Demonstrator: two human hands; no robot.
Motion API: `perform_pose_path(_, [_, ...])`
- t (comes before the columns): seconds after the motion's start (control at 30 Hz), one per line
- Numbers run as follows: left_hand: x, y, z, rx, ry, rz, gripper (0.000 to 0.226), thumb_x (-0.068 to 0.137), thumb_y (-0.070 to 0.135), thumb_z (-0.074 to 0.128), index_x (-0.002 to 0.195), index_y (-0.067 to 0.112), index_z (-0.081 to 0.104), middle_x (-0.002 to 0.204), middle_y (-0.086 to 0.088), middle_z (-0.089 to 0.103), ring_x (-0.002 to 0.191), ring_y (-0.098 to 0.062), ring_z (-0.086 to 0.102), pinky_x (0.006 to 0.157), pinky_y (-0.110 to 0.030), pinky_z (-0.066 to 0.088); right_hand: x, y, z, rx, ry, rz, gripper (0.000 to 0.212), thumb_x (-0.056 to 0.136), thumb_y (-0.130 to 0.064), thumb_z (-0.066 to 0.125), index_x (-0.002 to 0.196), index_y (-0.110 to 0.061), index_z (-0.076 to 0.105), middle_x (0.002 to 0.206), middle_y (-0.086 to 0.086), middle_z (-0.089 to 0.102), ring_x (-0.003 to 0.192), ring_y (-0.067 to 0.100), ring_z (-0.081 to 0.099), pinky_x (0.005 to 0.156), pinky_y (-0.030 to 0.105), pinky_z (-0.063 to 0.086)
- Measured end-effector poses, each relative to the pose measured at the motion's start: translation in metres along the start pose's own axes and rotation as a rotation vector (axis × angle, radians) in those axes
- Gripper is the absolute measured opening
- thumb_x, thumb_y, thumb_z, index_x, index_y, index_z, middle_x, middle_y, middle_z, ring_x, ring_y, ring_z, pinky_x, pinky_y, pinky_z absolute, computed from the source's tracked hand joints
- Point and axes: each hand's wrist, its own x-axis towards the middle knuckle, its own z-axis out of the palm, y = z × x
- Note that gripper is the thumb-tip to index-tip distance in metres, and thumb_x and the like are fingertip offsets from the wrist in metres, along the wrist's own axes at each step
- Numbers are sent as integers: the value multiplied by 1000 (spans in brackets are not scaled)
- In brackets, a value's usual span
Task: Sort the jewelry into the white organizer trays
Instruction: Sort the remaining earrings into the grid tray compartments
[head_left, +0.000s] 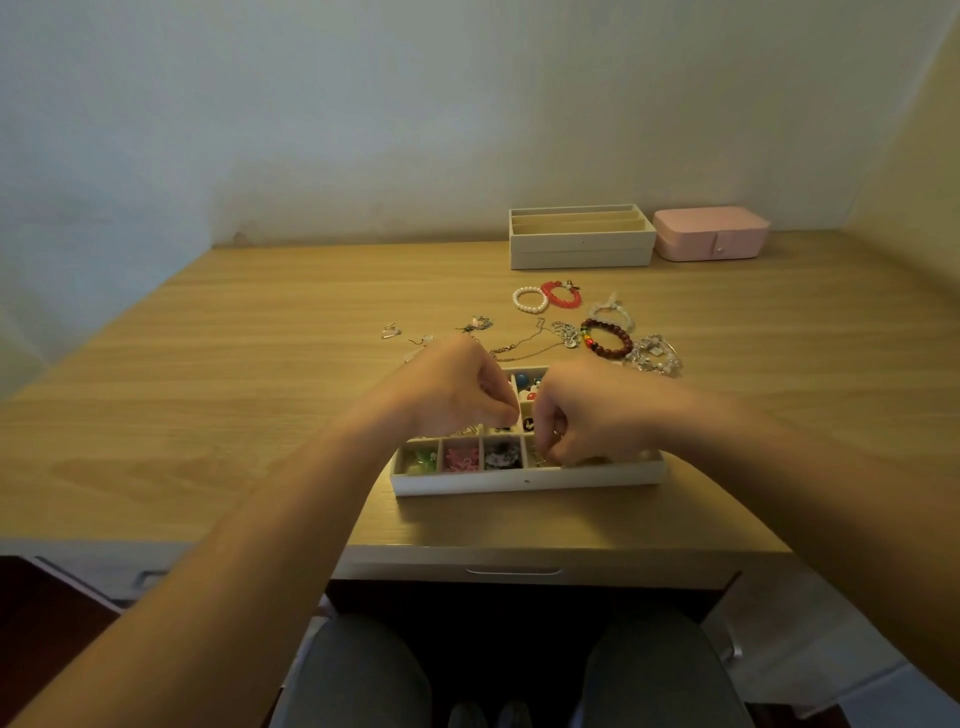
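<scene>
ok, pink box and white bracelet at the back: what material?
Pink box: matte, soft rounded edges, snap tab on the front; probably faux leather, possibly plastic. White bracelet: glossy round beads, pearl-like; real or imitation, cannot tell.

Head-worn camera looks forward and down, close over the wooden desk.

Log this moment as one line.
phase: sorting | left hand: curled over tray, hold unclear | right hand: curled over tray, hold unclear | bracelets: loose on desk
</scene>
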Motion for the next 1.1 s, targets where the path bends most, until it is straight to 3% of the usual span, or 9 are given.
perform_pose_path(0.1, [-2, 0, 1, 5, -50, 14, 27, 78, 10, 74, 66, 35, 74, 58, 13, 61, 60, -5, 49, 55, -19, 39, 0, 2, -3, 39, 9, 12, 5, 82, -17, 81, 84, -22, 79, 73, -11, 70, 68, 7, 65, 55, 15, 48])
perform_pose_path(0.2, [-4, 0, 2, -12, -84, 27, 24, 81, 10, 71, 69, 30, 75, 69, -4, 66, 64, -13, 48, 60, -31, 42, -6, 5, -12, 100, -12, 3, 8, 88, -15, 76, 92, -21, 80, 56, -24, 60, 62, -9, 58, 51, 10, 40])
perform_pose_path(0.5, [-1, -8, 0, -88, -53, -6, 19, 83, 12, 70, 72, 27, 73, 53, 16, 54, 52, -2, 44, 54, -22, 37, -9, 8, -11, 154, -52, -38, 17, 93, -13, 68, 100, -21, 81, 64, -22, 58, 60, -14, 54, 53, 8, 41])
perform_pose_path(0.67, [3, -33, -19, -142, 151, -131, 18, 85, 11, 68, 75, 24, 75, 52, 23, 55, 59, -1, 47, 54, -22, 35, 7, 17, -21, 310, 142, -35, 15, 92, -18, 68, 90, -29, 79, 75, 5, 69, 60, 6, 49, 55, 22, 43])
perform_pose_path(0.8, [14, -69, -25, -144, 386, -312, 16, 87, 11, 65, 82, 24, 74, 78, 8, 64, 72, -7, 56, 59, -23, 41, 34, 17, -23, 399, 233, 3, 15, 96, -18, 66, 91, -28, 76, 62, -15, 61, 55, 2, 49, 47, 11, 38])
perform_pose_path(0.87, [21, -88, -24, -121, 449, -387, 14, 87, 13, 66, 85, 25, 71, 79, 6, 64, 75, -12, 59, 60, -25, 41, 52, 17, -21, 427, 288, 34, 16, 97, -17, 64, 92, -26, 76, 77, -17, 64, 66, 6, 58, 54, 15, 48])
perform_pose_path(0.93, [27, -102, -22, -91, 448, -430, 13, 87, 14, 66, 89, 26, 69, 85, 6, 64, 81, -14, 61, 65, -26, 42, 74, 19, -19, 443, 333, 65, 18, 98, -18, 61, 92, -30, 74, 101, -12, 67, 87, 13, 64, 77, 28, 58])
perform_pose_path(1.0, [35, -113, -20, -56, 429, -449, 14, 90, 14, 65, 92, 28, 67, 95, 5, 65, 87, -14, 60, 75, -27, 47, 92, 21, -19, 446, 352, 99, 21, 100, -19, 57, 94, -32, 73, 110, -11, 66, 101, 10, 60, 91, 32, 52])
perform_pose_path(1.1, [45, -120, -19, -22, 429, -452, 8, 90, 24, 71, 96, 29, 68, 102, 5, 67, 96, -14, 61, 90, -33, 51, 114, 21, -23, 471, 341, 125, 23, 103, -18, 53, 104, -27, 74, 110, -10, 62, 104, 9, 55, 90, 29, 46])
